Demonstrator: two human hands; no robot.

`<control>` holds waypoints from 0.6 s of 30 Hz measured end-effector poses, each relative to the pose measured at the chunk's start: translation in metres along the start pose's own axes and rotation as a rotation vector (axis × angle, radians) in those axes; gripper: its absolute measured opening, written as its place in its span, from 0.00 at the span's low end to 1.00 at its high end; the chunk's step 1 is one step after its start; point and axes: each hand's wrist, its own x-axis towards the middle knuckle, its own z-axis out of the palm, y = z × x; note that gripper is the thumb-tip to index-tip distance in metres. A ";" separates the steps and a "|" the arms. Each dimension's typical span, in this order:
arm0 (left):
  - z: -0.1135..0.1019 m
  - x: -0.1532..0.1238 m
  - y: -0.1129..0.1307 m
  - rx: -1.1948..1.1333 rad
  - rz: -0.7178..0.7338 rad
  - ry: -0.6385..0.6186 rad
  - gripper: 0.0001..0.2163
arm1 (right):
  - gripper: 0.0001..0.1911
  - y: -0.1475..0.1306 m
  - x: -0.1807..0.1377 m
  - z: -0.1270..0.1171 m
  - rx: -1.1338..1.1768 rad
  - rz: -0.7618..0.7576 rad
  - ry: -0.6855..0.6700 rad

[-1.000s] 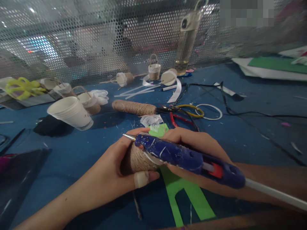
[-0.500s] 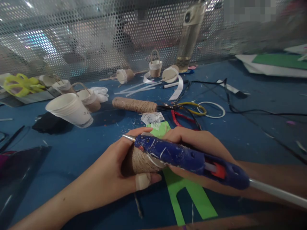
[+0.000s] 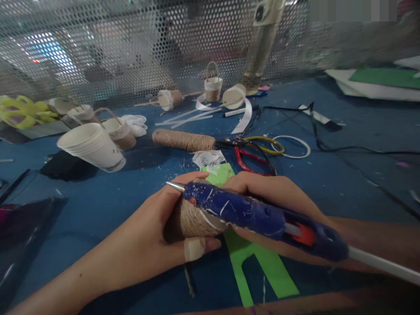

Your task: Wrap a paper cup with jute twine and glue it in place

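My left hand (image 3: 154, 232) is wrapped round a small cup wound with brown twine (image 3: 193, 220), its thumb bandaged with a beige plaster. In my right hand (image 3: 278, 197) is a blue hot glue gun (image 3: 243, 212) with a white glue stick (image 3: 383, 264) coming out of its rear. The gun lies across the top of the twine-wound cup, its metal nozzle pointing left above my left hand. Cut green paper (image 3: 277, 275) lies on the table beneath my hands, and a loose twine end hangs below the cup. My right fingertips are partly hidden behind the gun.
Beyond my hands lie a twine roll (image 3: 183, 140), red-handled pliers (image 3: 252, 162) and a lace piece (image 3: 208, 159). Stacked paper cups (image 3: 92, 146) lean at left, near small twine-handled baskets (image 3: 120, 133). A perforated metal panel (image 3: 131, 52) stands behind. A black cable (image 3: 361, 151) crosses the right side.
The view has shifted slightly, so the background things sit a little higher. Both hands, the cup and the glue gun keep nearly the same positions.
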 end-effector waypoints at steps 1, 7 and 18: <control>-0.001 0.000 0.001 0.020 -0.001 -0.002 0.34 | 0.10 -0.001 0.000 -0.001 0.005 0.005 -0.006; -0.001 0.001 0.003 0.075 0.016 -0.010 0.34 | 0.10 -0.003 -0.001 -0.002 -0.024 0.018 -0.034; 0.000 -0.001 0.001 0.128 0.014 -0.003 0.33 | 0.10 0.002 0.003 -0.002 0.015 -0.090 -0.011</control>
